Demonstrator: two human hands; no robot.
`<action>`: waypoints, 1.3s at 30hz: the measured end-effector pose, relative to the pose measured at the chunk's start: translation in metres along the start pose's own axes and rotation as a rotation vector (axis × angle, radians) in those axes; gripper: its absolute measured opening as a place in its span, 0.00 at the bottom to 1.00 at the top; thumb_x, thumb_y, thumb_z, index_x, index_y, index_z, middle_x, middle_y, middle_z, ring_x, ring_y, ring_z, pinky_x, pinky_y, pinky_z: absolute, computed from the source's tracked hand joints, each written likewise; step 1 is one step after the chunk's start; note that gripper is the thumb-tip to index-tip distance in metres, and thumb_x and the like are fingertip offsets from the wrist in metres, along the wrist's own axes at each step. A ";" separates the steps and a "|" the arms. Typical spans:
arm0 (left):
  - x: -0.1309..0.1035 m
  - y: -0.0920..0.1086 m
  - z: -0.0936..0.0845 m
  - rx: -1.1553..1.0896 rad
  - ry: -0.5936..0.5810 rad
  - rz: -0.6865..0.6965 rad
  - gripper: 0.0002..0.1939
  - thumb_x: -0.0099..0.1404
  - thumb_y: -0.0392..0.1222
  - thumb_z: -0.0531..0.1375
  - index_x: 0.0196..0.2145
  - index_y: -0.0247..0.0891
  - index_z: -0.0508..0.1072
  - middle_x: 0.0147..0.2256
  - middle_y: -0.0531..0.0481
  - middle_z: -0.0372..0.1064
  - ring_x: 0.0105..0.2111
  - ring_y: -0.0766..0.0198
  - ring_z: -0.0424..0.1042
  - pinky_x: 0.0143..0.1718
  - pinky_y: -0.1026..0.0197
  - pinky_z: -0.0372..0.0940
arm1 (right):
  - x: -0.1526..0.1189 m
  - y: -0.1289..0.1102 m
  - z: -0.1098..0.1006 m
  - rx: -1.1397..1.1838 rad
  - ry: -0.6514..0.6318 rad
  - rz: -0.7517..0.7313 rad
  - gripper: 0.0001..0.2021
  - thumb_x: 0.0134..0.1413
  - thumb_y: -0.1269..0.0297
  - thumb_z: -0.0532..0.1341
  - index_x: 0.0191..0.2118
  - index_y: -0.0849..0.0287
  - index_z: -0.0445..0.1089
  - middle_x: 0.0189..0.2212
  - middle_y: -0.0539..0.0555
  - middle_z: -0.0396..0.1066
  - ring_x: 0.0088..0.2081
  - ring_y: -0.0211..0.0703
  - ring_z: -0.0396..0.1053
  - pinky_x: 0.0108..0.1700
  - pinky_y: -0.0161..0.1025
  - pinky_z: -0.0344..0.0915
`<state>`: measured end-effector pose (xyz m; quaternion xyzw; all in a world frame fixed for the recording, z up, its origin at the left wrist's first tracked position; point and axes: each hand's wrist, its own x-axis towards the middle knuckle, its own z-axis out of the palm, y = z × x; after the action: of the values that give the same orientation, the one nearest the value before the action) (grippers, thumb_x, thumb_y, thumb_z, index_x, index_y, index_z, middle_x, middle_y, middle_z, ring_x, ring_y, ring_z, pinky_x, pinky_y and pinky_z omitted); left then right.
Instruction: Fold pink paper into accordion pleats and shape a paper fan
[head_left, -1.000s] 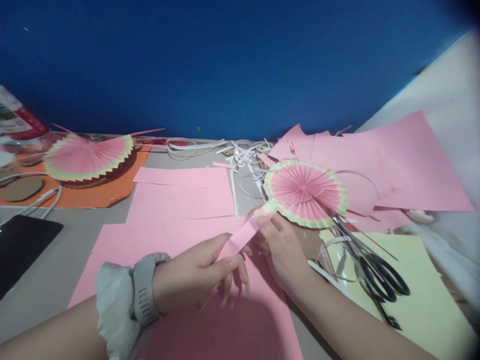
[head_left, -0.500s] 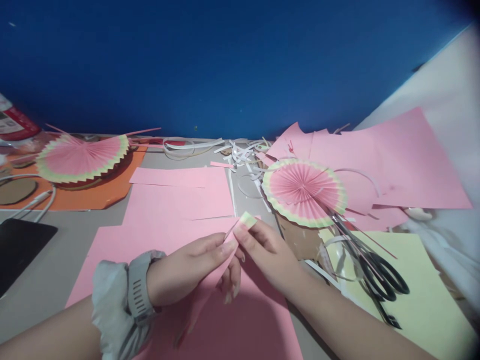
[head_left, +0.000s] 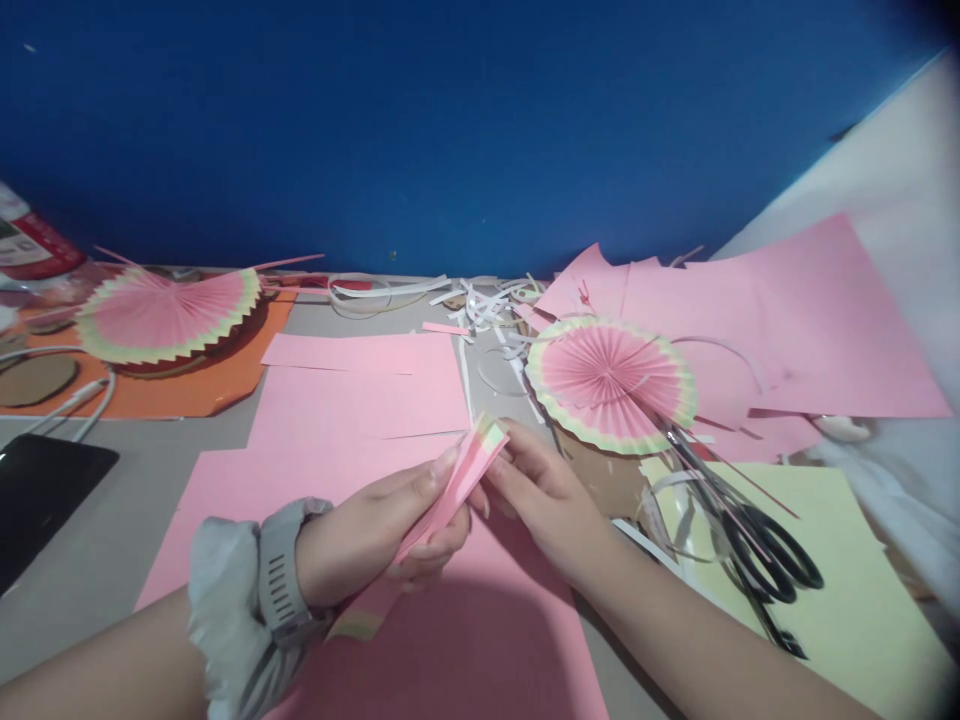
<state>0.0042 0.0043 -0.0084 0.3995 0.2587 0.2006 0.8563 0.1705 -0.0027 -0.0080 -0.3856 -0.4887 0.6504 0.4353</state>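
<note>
A narrow folded pink paper strip [head_left: 459, 482] with green-yellow ends slants between my hands, above large pink sheets [head_left: 480, 640]. My left hand [head_left: 397, 520], with a grey watch at its wrist, is closed around the strip's middle, thumb on top. Near the upper end, the bent fingers of my right hand [head_left: 536, 490] press on the strip's right side. The lower end, with a pale green edge, hangs below my left hand. To the right lies a round pleated pink and green paper fan [head_left: 611, 385].
Black-handled scissors [head_left: 757, 545] rest over a pale yellow sheet [head_left: 840, 600] at right. A half-open pleated fan [head_left: 169, 315] sits on orange card [head_left: 225, 385] at left, near a black device [head_left: 49, 500]. White paper scraps [head_left: 484, 305] lie at the back.
The strip has turned so its layered folds show, and its lower end now appears below my left hand. My left fingers have curled under it; my right hand has shifted slightly right.
</note>
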 end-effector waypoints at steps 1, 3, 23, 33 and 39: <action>-0.001 0.000 0.001 0.020 0.020 -0.002 0.25 0.69 0.54 0.39 0.30 0.35 0.65 0.15 0.59 0.50 0.13 0.73 0.46 0.16 0.69 0.51 | 0.000 0.000 0.000 0.004 -0.009 -0.004 0.09 0.58 0.58 0.56 0.32 0.58 0.61 0.19 0.43 0.59 0.20 0.31 0.55 0.24 0.32 0.51; -0.002 0.001 0.003 0.078 0.053 -0.006 0.24 0.69 0.54 0.39 0.34 0.35 0.66 0.15 0.59 0.53 0.13 0.72 0.49 0.16 0.70 0.52 | 0.000 -0.001 0.001 0.028 -0.015 -0.001 0.09 0.60 0.59 0.54 0.31 0.57 0.60 0.18 0.43 0.60 0.20 0.31 0.58 0.24 0.31 0.53; 0.001 0.004 0.005 0.163 0.043 -0.009 0.25 0.69 0.55 0.36 0.33 0.35 0.65 0.12 0.60 0.49 0.13 0.71 0.45 0.16 0.66 0.45 | 0.000 -0.004 0.002 -0.101 -0.051 0.012 0.11 0.60 0.61 0.53 0.27 0.58 0.62 0.17 0.44 0.62 0.21 0.33 0.62 0.28 0.33 0.58; -0.003 0.009 0.014 0.358 0.073 -0.013 0.21 0.70 0.48 0.41 0.24 0.37 0.61 0.16 0.56 0.57 0.19 0.69 0.56 0.25 0.64 0.54 | 0.000 0.000 0.002 -0.061 -0.009 0.029 0.07 0.56 0.64 0.55 0.28 0.58 0.64 0.17 0.45 0.60 0.20 0.32 0.56 0.22 0.32 0.51; -0.003 0.008 0.008 0.271 -0.025 -0.005 0.18 0.70 0.46 0.42 0.26 0.37 0.60 0.16 0.57 0.54 0.18 0.70 0.55 0.25 0.65 0.54 | 0.000 0.001 -0.001 -0.059 0.008 0.036 0.06 0.54 0.64 0.56 0.29 0.59 0.65 0.19 0.45 0.57 0.22 0.33 0.54 0.25 0.32 0.53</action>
<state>0.0058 0.0029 0.0037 0.5135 0.2737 0.1565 0.7981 0.1712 -0.0025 -0.0093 -0.4095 -0.4988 0.6418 0.4143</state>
